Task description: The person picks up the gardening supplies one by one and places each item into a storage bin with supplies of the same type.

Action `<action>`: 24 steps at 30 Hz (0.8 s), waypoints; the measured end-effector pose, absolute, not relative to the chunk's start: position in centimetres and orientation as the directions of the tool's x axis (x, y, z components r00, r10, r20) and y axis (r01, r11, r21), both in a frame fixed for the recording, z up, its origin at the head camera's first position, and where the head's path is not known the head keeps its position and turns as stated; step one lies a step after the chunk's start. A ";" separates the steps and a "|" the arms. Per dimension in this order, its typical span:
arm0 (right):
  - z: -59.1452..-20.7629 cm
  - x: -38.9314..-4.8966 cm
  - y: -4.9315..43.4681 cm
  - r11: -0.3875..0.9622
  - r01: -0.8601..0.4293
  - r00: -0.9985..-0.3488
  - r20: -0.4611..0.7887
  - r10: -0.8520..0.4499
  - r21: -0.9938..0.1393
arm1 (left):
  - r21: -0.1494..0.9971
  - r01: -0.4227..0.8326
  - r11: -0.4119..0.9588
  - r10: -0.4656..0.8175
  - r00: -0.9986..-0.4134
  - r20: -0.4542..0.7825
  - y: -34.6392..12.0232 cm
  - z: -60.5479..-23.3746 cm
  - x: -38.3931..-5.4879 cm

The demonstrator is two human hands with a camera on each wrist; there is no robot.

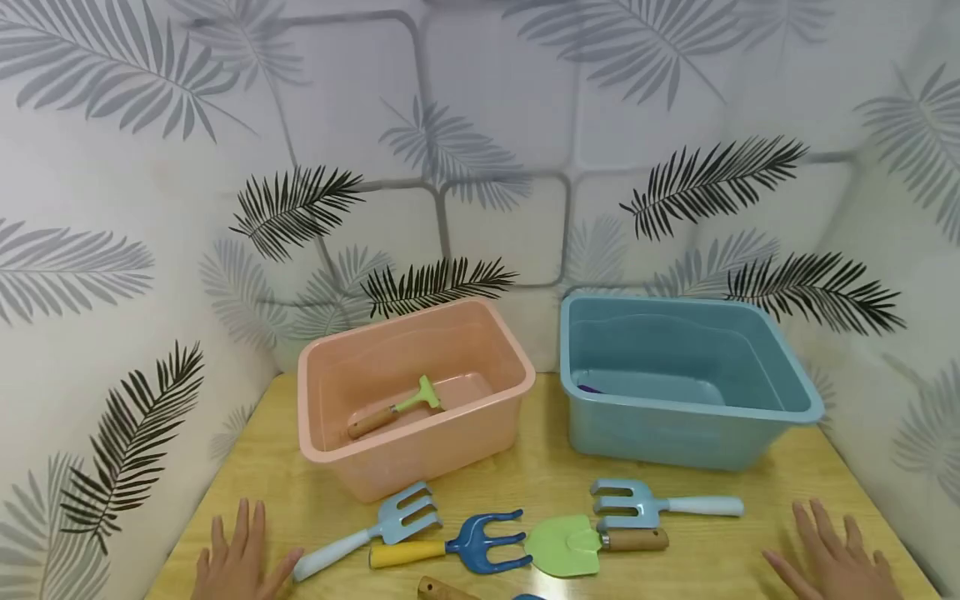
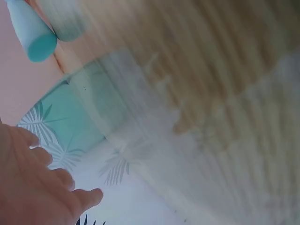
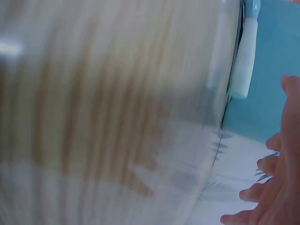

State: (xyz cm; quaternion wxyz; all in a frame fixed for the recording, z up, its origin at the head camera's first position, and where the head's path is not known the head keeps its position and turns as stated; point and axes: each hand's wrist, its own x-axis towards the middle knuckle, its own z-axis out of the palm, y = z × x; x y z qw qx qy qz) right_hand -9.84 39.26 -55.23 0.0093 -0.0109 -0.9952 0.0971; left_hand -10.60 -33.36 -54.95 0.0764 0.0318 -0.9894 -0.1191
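My left hand is at the table's lower left, fingers spread and holding nothing. Close to its thumb is the handle end of a light blue hand fork; that handle also shows in the left wrist view. At the lower right my right hand is spread likewise, with a second light blue hand fork to its left. Its pale handle appears in the right wrist view. Between the hands lie a dark blue fork with a yellow handle and a green hand shovel with a wooden handle.
Behind the tools stand a peach bin, containing a small green tool with a wooden handle, and a blue bin with a purple item. Another wooden handle is cut off at the bottom edge. Leaf-patterned wall covering encloses the table.
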 end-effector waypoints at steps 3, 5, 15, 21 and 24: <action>-54.6 -9.9 38.8 0.973 -0.099 -0.994 0.067 -0.087 -0.210 | 0.261 -0.046 0.964 -0.072 -0.993 0.091 -33.4 -54.3 -10.9; -54.1 -9.9 38.5 0.950 -0.168 -0.984 0.098 -0.147 -0.263 | 0.262 -0.031 0.965 -0.052 -0.996 0.076 -33.5 -53.8 -11.1; -49.0 -10.1 34.2 0.946 -0.168 -0.973 0.203 -0.113 -0.279 | 0.352 0.066 0.933 -0.012 -0.976 0.216 -32.1 -46.0 -11.5; -46.8 -11.0 30.5 0.920 -0.334 -0.877 0.426 -0.223 -0.206 | 0.330 0.107 0.938 -0.032 -0.920 0.390 -30.7 -42.1 -11.7; -45.8 -11.5 28.9 0.899 -0.402 -0.821 0.502 -0.271 -0.173 | 0.325 0.133 0.936 -0.005 -0.920 0.392 -30.0 -41.0 -12.2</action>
